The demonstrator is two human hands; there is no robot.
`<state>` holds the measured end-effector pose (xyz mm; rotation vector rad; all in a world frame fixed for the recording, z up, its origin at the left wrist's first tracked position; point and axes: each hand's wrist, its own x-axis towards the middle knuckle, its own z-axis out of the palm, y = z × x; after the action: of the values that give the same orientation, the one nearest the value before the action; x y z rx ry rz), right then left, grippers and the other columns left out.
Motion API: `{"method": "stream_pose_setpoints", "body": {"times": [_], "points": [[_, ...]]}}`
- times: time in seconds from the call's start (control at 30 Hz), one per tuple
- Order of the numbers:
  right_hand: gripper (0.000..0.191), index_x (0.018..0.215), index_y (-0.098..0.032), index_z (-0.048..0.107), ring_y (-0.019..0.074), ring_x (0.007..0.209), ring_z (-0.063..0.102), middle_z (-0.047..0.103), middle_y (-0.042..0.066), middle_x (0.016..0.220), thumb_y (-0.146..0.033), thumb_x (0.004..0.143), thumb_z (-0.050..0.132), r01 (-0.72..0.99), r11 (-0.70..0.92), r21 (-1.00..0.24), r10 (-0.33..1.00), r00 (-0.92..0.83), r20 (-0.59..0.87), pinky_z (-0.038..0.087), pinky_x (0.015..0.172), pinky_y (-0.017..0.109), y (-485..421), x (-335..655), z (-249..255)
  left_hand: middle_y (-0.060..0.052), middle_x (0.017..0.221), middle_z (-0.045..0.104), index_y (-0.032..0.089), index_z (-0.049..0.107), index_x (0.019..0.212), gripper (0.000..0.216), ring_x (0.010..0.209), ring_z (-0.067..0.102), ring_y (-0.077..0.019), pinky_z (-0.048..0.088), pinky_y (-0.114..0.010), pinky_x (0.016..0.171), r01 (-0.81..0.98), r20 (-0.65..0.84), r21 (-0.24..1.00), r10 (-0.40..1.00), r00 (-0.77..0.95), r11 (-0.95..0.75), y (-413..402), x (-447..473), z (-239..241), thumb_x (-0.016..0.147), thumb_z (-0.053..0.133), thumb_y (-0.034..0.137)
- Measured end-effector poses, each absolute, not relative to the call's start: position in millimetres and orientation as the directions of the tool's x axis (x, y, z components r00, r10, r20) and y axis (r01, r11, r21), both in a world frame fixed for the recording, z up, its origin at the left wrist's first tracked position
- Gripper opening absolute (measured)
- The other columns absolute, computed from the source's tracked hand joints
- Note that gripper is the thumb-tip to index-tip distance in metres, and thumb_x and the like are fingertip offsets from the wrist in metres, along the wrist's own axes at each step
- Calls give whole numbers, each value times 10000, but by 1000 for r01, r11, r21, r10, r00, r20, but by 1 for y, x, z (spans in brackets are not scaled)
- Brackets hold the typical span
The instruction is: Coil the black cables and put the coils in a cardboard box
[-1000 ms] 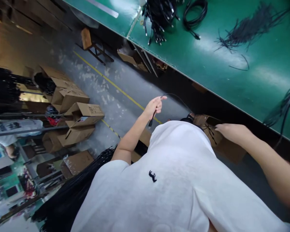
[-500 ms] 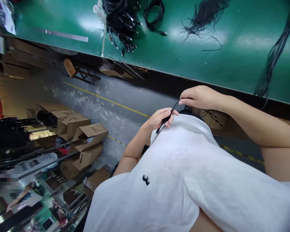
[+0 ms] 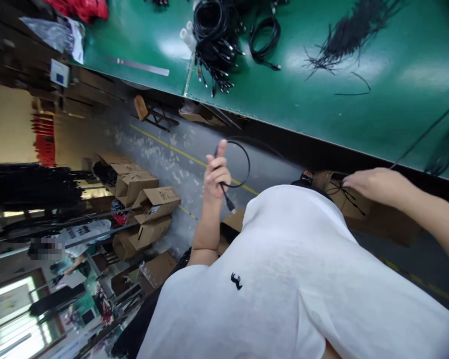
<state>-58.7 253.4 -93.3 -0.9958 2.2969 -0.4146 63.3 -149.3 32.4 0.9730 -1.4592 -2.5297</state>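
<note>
My left hand [image 3: 217, 174] is raised, closed round a black cable [image 3: 249, 162]. The cable bows out in a loop on the hand's right, and its connector end [image 3: 229, 203] hangs below the fingers. A faint, blurred stretch of cable runs from the left hand towards the right. My right hand [image 3: 377, 184], smeared by motion, is out to the right under the table edge with its fingers pressed together. A thin black strand slants from behind its knuckles up across the table. The grip at its fingertips is hard to make out, but it appears to pinch the cable.
On the green table [image 3: 284, 104] lie a heap of black cables [image 3: 215, 45], a coiled cable [image 3: 265, 40], a pile of thin black strands [image 3: 353, 32] and a ruler-like strip [image 3: 142, 67]. Cardboard boxes [image 3: 155, 202] and a stool [image 3: 153, 112] stand on the floor. Another person works at lower left.
My hands were close together on the cable; now they are far apart. The left hand has moved left and turned up, the right hand far right. The cable has opened into a loop.
</note>
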Motion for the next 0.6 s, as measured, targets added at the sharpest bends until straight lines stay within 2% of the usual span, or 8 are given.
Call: {"method": "stream_pose_setpoints", "body": {"times": [0.07, 0.17, 0.23, 0.33, 0.4, 0.47, 0.57, 0.6], "points": [[347, 949, -230, 763, 245, 839, 638, 742, 129, 990, -414, 969, 470, -636, 415, -651, -905, -366, -219, 417, 798, 390, 231, -32, -59, 75, 582, 487, 188, 634, 968, 314, 337, 268, 15, 173, -128, 316, -409, -594, 727, -206, -778, -552, -133, 55, 20, 1019, 444, 434], [456, 986, -213, 732, 197, 799, 631, 724, 89, 906, -494, 1005, 373, -535, 179, -826, -973, -219, -69, 426, 737, 326, 178, -24, 0, -7, 728, 666, 150, 594, 869, 313, 523, 594, -36, 402, -111, 448, -605, -659, 662, 41, -751, -443, -95, 46, -2, 939, 600, 455], [495, 905, -193, 710, 171, 734, 604, 697, 68, 823, -532, 995, 360, -489, 178, -854, -956, -292, -32, 400, 682, 293, 151, -41, 22, -59, 824, 729, 150, 577, 858, 390, 695, 710, -123, 539, -187, 602, -662, -631, 661, 215, -745, -355, -75, 47, -8, 852, 690, 523], [450, 877, -200, 698, 154, 753, 605, 697, 36, 829, -533, 965, 407, -451, 244, -859, -896, -444, -22, 401, 707, 273, 143, -73, 24, -72, 765, 739, 144, 595, 882, 490, 658, 717, -167, 573, -256, 626, -679, -547, 670, 418, -725, -300, -63, 48, -5, 766, 741, 597], [446, 894, -198, 706, 157, 802, 620, 704, 36, 873, -530, 958, 414, -418, 255, -872, -880, -474, -30, 422, 749, 277, 155, -87, 16, -49, 683, 715, 137, 616, 902, 502, 577, 686, -150, 542, -232, 562, -664, -520, 676, 431, -738, -321, -64, 47, 1, 755, 751, 598], [481, 895, -190, 715, 166, 827, 626, 706, 46, 899, -556, 954, 408, -393, 260, -882, -891, -449, -62, 442, 767, 291, 173, -94, 7, -22, 654, 700, 137, 630, 929, 485, 531, 652, -116, 503, -196, 521, -636, -527, 683, 359, -770, -360, -66, 46, 5, 750, 771, 565], [502, 941, -187, 739, 161, 800, 631, 713, 56, 901, -588, 946, 437, -342, 324, -882, -917, -341, -205, 457, 743, 299, 193, -101, -10, 3, 638, 684, 138, 631, 947, 453, 474, 596, -74, 454, -165, 480, -609, -551, 691, 263, -792, -389, -68, 45, 7, 761, 776, 525], [492, 979, -185, 742, 153, 775, 630, 717, 57, 896, -586, 941, 460, -328, 366, -871, -897, -372, -237, 456, 726, 295, 193, -103, -17, 8, 619, 673, 138, 629, 941, 443, 457, 583, -71, 441, -164, 466, -617, -560, 687, 260, -786, -383, -68, 45, 7, 774, 764, 525]]}}
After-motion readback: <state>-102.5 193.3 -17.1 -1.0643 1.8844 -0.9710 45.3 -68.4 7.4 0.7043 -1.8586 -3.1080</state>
